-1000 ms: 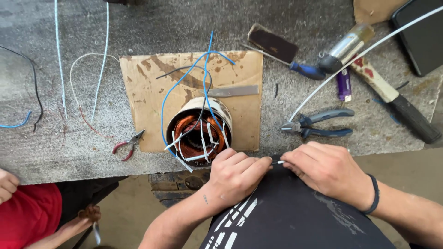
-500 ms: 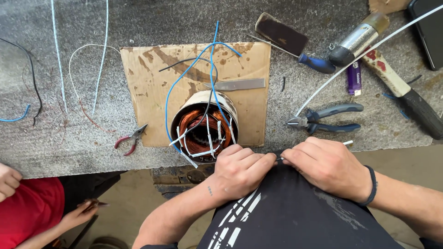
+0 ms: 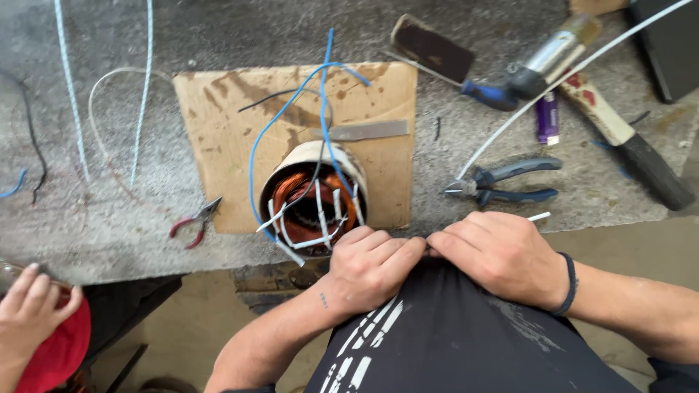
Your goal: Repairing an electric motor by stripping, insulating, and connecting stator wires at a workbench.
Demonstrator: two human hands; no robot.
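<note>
Head view: my left hand [image 3: 375,266] and right hand [image 3: 502,255] are both pinching closed on white sleeving [image 3: 539,216], beside the motor stator [image 3: 313,196], steadying it.

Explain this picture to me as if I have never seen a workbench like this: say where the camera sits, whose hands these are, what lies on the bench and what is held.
The camera sits on a person's head and looks down at a grey bench. The left hand and right hand meet at the bench edge, pinching something thin between them; a short white tube end shows beside the right hand, but whether it is held is unclear. Just beyond the hands an electric motor stator with copper windings stands on a cardboard sheet, blue wires rising from it. To the right lie blue-handled pliers, a hammer and a scraper. Small red cutters lie on the left. Another person's hand shows at lower left.
</note>
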